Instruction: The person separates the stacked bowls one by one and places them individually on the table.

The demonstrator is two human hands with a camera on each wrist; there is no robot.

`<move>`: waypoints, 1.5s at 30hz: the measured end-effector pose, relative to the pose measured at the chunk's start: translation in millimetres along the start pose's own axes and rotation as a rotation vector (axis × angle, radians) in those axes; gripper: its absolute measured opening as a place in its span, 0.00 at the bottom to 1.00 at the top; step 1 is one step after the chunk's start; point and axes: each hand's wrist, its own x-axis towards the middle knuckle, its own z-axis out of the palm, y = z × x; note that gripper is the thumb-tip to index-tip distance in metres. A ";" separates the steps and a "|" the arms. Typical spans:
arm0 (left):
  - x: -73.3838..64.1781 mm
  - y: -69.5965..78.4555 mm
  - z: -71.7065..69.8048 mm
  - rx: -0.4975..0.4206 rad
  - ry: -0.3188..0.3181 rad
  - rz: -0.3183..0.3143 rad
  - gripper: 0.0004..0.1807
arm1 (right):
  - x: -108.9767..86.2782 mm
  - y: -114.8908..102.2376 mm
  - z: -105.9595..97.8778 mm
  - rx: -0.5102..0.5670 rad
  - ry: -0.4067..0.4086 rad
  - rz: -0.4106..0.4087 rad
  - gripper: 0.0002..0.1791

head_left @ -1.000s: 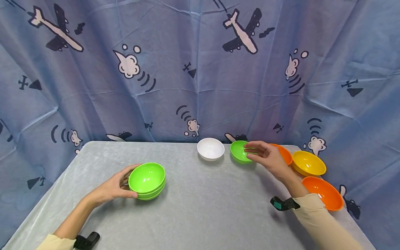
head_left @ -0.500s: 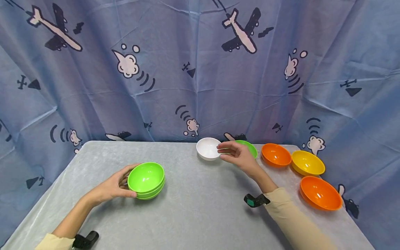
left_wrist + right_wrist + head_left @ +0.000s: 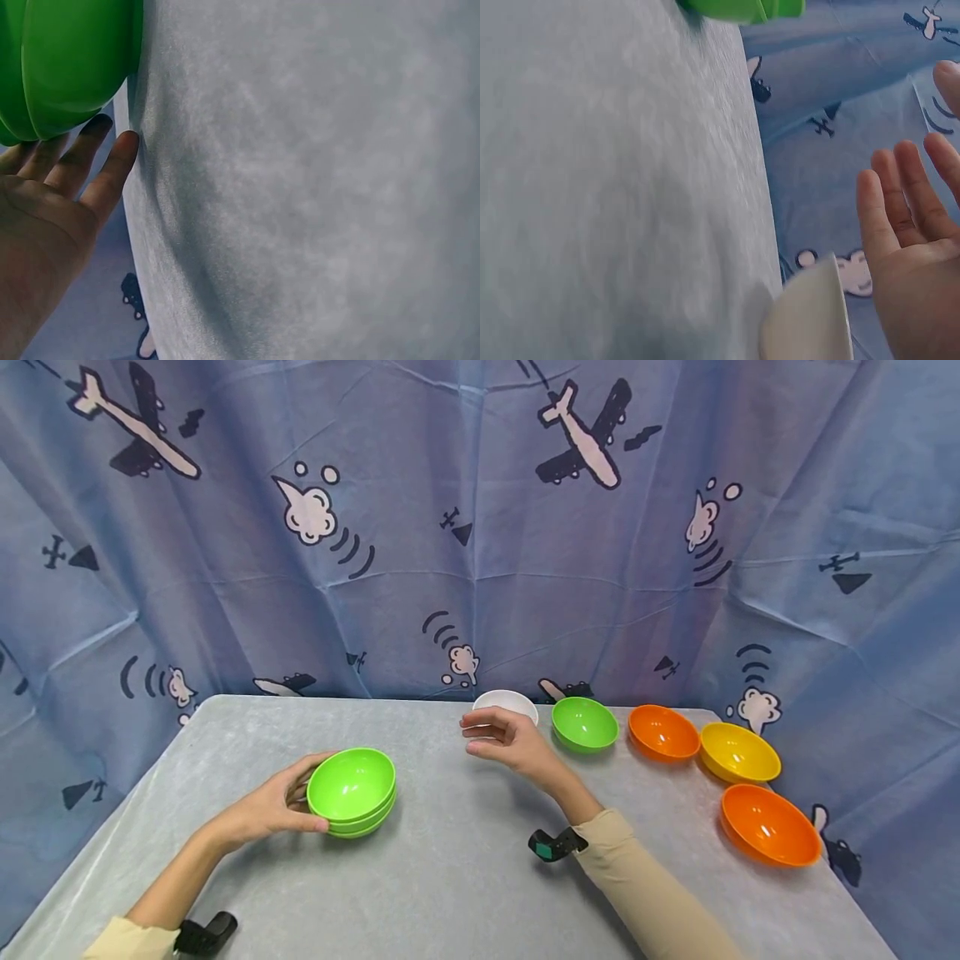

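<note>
A nested stack of green bowls (image 3: 352,789) stands on the left part of the table. My left hand (image 3: 258,814) holds its left side, thumb on the near side by the rims and fingers round the back. In the left wrist view those fingers (image 3: 71,161) lie along the green walls. My right hand (image 3: 513,747) is above the table with nothing in it, fingers loosely extended. It overlaps the white bowl (image 3: 510,699) at the back edge, hiding its lower part. In the right wrist view the white bowl (image 3: 810,319) is apart from the fingers.
Right of the white bowl stand a single green bowl (image 3: 585,725), an orange bowl (image 3: 663,733), a yellow bowl (image 3: 740,752) and a larger orange bowl (image 3: 770,824) near the right edge. A blue printed curtain (image 3: 405,527) hangs behind the grey-covered table (image 3: 442,877).
My right hand has moved left, from the single green bowl past the white bowl's right side to in front of it. My left hand and the green stack have stayed in place.
</note>
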 end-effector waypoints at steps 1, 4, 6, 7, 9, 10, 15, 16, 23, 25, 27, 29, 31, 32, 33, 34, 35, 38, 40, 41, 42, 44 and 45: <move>0.6 0.3 -0.3 -0.004 -0.003 -0.001 0.50 | 1.9 1.1 3.3 0.011 -0.004 0.002 0.24; 2.2 0.6 -1.0 -0.006 -0.010 0.000 0.50 | 7.2 3.4 13.1 0.031 -0.014 0.007 0.24; 2.7 0.5 -1.1 -0.005 -0.013 0.001 0.50 | 10.2 4.0 19.7 0.031 -0.022 0.009 0.24; 2.7 0.3 -1.1 -0.004 -0.014 0.001 0.50 | 12.0 4.1 23.1 0.035 -0.029 0.007 0.24; 2.5 0.0 -1.1 -0.005 -0.015 0.001 0.50 | 15.0 4.2 29.8 0.034 -0.042 0.013 0.25; 2.3 -0.1 -1.1 -0.006 -0.015 0.001 0.50 | 16.6 4.3 33.3 0.036 -0.050 0.014 0.25; 1.2 0.1 -1.6 -0.015 -0.014 -0.007 0.50 | 23.7 7.9 51.0 0.040 -0.084 0.036 0.28; 1.1 0.1 -1.7 -0.016 -0.014 -0.008 0.50 | 24.7 8.6 55.0 0.041 -0.094 0.042 0.28; 1.2 -0.9 -2.4 -0.005 -0.013 -0.006 0.50 | 31.2 17.0 81.7 0.046 -0.181 0.105 0.38; 1.3 -0.9 -2.4 0.001 -0.013 -0.004 0.50 | 33.0 19.0 88.3 0.036 -0.207 0.118 0.41; 1.1 -0.7 -2.3 0.004 -0.013 -0.003 0.50 | 35.4 21.0 95.0 0.028 -0.226 0.134 0.45; 0.8 -0.6 -2.2 0.004 -0.013 -0.001 0.50 | 37.9 23.2 101.5 0.019 -0.238 0.145 0.47; 0.5 -0.4 -2.2 0.005 -0.013 0.002 0.49 | 40.1 25.0 107.7 0.004 -0.244 0.150 0.50; 0.4 -0.6 -2.2 0.006 -0.012 0.003 0.49 | 41.0 25.7 110.6 -0.008 -0.243 0.155 0.51; 0.3 -0.6 -2.2 0.007 -0.012 0.005 0.49 | 41.7 26.6 113.0 -0.018 -0.245 0.159 0.51; 0.3 -0.6 -2.2 0.007 -0.011 0.005 0.49 | 42.2 27.2 115.3 -0.033 -0.245 0.161 0.51; 0.2 -0.5 -2.2 0.006 -0.011 0.004 0.49 | 42.7 27.9 117.3 -0.050 -0.246 0.160 0.51; 0.0 -0.4 -2.0 0.008 -0.011 0.004 0.49 | 43.2 30.4 121.6 -0.072 -0.243 0.156 0.50; -0.2 -0.5 -1.9 0.005 -0.011 0.003 0.49 | 43.2 31.7 123.1 -0.069 -0.239 0.149 0.50; -0.2 -0.5 -1.9 0.003 -0.010 0.003 0.49 | 43.1 32.3 123.7 -0.060 -0.236 0.145 0.49; -0.2 -0.7 -1.9 0.003 -0.009 0.004 0.49 | 43.0 32.8 124.2 -0.047 -0.233 0.142 0.49; -0.3 -1.0 -2.0 -0.002 -0.007 0.005 0.49 | 43.0 33.2 124.6 -0.031 -0.230 0.139 0.49; -0.5 -1.3 -2.1 -0.003 -0.006 0.005 0.49 | 43.2 33.4 124.9 -0.024 -0.230 0.137 0.50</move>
